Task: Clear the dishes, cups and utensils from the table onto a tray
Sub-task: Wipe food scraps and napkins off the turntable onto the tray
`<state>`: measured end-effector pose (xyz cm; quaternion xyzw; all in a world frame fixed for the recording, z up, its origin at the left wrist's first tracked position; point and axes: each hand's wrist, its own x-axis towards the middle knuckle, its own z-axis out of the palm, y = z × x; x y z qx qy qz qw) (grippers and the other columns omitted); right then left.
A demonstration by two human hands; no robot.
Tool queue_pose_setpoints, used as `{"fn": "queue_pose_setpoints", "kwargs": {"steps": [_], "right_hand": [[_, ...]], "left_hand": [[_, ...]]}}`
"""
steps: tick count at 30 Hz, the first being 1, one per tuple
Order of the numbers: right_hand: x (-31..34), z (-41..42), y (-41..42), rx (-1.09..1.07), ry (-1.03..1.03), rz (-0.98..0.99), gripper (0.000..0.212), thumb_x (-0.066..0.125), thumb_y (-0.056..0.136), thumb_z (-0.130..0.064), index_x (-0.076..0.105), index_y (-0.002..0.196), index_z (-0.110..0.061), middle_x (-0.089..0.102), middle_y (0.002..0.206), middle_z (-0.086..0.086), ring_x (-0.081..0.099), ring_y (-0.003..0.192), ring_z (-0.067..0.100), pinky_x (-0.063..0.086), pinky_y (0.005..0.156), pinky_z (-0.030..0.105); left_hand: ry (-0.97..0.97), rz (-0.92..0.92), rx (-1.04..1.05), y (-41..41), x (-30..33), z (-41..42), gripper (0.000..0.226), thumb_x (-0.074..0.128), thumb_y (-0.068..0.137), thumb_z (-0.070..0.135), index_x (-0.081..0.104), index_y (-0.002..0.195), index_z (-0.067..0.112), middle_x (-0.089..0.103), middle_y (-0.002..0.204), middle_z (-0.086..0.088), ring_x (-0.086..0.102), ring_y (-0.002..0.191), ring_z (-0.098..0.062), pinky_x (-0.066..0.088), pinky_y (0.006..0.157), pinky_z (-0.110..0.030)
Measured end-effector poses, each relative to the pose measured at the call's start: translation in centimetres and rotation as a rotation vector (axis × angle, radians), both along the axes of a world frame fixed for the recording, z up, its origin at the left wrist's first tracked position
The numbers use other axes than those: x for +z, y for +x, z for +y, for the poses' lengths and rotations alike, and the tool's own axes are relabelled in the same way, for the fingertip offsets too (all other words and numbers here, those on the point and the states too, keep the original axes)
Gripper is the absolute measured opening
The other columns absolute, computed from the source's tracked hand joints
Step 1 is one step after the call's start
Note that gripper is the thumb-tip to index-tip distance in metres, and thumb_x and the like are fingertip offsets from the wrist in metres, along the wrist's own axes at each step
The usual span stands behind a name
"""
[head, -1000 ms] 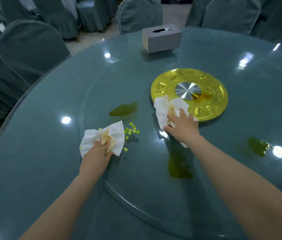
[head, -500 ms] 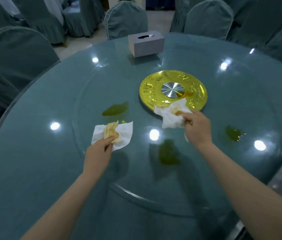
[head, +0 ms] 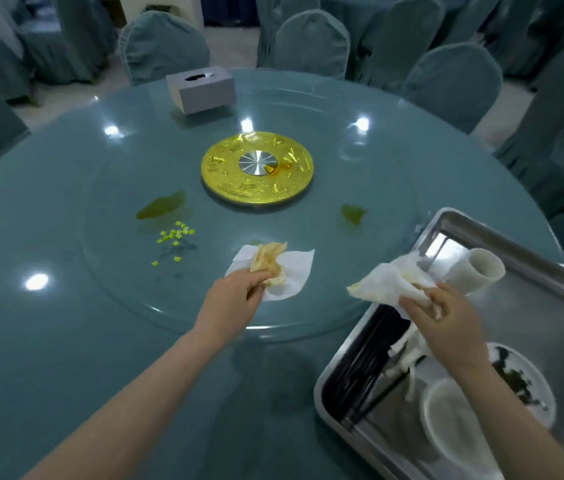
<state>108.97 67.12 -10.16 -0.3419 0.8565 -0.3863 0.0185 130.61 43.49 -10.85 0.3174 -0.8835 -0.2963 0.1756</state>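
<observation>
Left hand (head: 230,299) fingers pinch stained crumpled napkin (head: 275,268) flat on glass turntable (head: 118,271). Right hand (head: 447,323) fingers clutch bunched tissue (head: 388,282) above steel tray (head: 516,237); ribbed cup (head: 479,273) lies just beyond.

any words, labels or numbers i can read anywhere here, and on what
None can be read.
The gold disc at the centre of the turntable bears embossed figures, too blurred to tell as text.
The grey tissue box, the metal tray and the white cup show no print.
</observation>
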Motion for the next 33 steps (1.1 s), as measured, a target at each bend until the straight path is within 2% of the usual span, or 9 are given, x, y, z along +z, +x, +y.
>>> {"fn": "queue_pose_setpoints", "kwargs": {"steps": [4, 7, 13, 17, 19, 21, 23, 26, 33], "right_hand": [[-1.6, 6.6, 0.6, -0.178, -0.047, -0.066, 0.027, 0.066, 0.086, -0.013, 0.053, 0.098, -0.033, 0.054, 0.092, -0.030, 0.055, 0.086, 0.012, 0.039, 0.066, 0.025], [-2.6, 9.3, -0.1, -0.268, -0.061, -0.076, 0.028, 0.058, 0.089, -0.008, 0.050, 0.102, -0.032, 0.053, 0.093, -0.022, 0.058, 0.087, 0.020, 0.038, 0.065, 0.029], [-3.1, 9.8, -4.4, -0.410, 0.086, -0.092, 0.063, 0.061, 0.086, -0.021, 0.033, 0.143, -0.021, 0.047, 0.140, 0.007, 0.042, 0.128, 0.031, 0.034, 0.107, 0.048], [-3.8, 9.2, -7.0, -0.271, 0.481, -0.127, 0.064, 0.058, 0.084, -0.049, 0.040, 0.138, -0.021, 0.040, 0.146, 0.002, 0.031, 0.137, 0.028, 0.023, 0.111, 0.050], [-4.2, 9.4, -7.2, -0.242, 0.364, -0.125, 0.052, 0.059, 0.087, -0.040, 0.048, 0.133, -0.019, 0.045, 0.143, 0.003, 0.033, 0.136, 0.027, 0.023, 0.110, 0.049], [-4.2, 9.7, -7.0, -0.233, 0.177, -0.121, 0.043, 0.057, 0.089, -0.021, 0.052, 0.131, -0.014, 0.051, 0.139, 0.006, 0.038, 0.134, 0.026, 0.026, 0.112, 0.048], [-3.9, 9.7, -6.7, -0.230, 0.074, -0.137, 0.040, 0.055, 0.090, -0.011, 0.054, 0.130, -0.013, 0.053, 0.137, 0.005, 0.043, 0.131, 0.024, 0.029, 0.113, 0.042], [-3.5, 9.0, -6.4, -0.215, 0.049, -0.160, 0.035, 0.053, 0.092, -0.012, 0.056, 0.127, -0.018, 0.054, 0.134, 0.000, 0.046, 0.125, 0.018, 0.029, 0.103, 0.025], [-2.6, 5.7, -5.2, -0.188, 0.037, -0.158, 0.034, 0.053, 0.092, -0.014, 0.057, 0.126, -0.019, 0.058, 0.129, -0.003, 0.049, 0.118, 0.013, 0.030, 0.096, 0.022]], "left_hand": [[0.043, -0.020, -0.153, -2.5, -0.2, 4.5, 0.033, 0.054, 0.091, 0.011, 0.066, 0.119, 0.024, 0.067, 0.102, 0.003, 0.060, 0.091, -0.019, 0.031, 0.070, -0.013], [0.086, -0.025, -0.245, -4.6, -0.6, 8.1, 0.034, 0.054, 0.092, 0.013, 0.064, 0.122, 0.024, 0.066, 0.116, 0.002, 0.060, 0.099, -0.020, 0.038, 0.079, -0.017], [0.223, -0.100, -0.444, -9.5, -1.5, 15.6, 0.045, 0.048, 0.093, 0.014, 0.046, 0.136, 0.027, 0.056, 0.131, 0.000, 0.053, 0.111, -0.020, 0.035, 0.084, -0.017], [0.254, -0.290, -0.535, -12.5, -2.2, 18.4, 0.063, 0.045, 0.097, 0.028, 0.012, 0.151, 0.031, 0.035, 0.149, -0.005, 0.035, 0.132, -0.024, 0.027, 0.109, -0.038], [0.338, -0.307, -0.508, -12.9, -2.8, 18.8, 0.067, 0.042, 0.098, 0.030, 0.001, 0.151, 0.032, 0.041, 0.147, -0.003, 0.044, 0.123, -0.020, 0.033, 0.100, -0.027], [0.347, -0.303, -0.486, -12.9, -3.1, 18.6, 0.065, 0.043, 0.099, 0.029, 0.006, 0.152, 0.030, 0.046, 0.144, -0.002, 0.048, 0.117, -0.015, 0.032, 0.089, -0.017], [0.302, -0.294, -0.498, -13.0, -3.2, 18.3, 0.054, 0.043, 0.099, 0.022, 0.025, 0.150, 0.021, 0.032, 0.153, -0.003, 0.034, 0.136, -0.017, 0.023, 0.099, -0.016], [0.242, -0.298, -0.524, -13.2, -3.2, 17.8, 0.044, 0.039, 0.101, 0.017, 0.039, 0.145, 0.016, 0.023, 0.157, -0.002, 0.025, 0.141, -0.017, 0.014, 0.106, -0.015], [0.314, -0.174, -0.391, -11.3, -3.2, 15.2, 0.043, 0.044, 0.097, 0.020, 0.046, 0.138, 0.033, 0.024, 0.155, 0.015, 0.032, 0.138, -0.009, 0.024, 0.102, -0.017]]}}
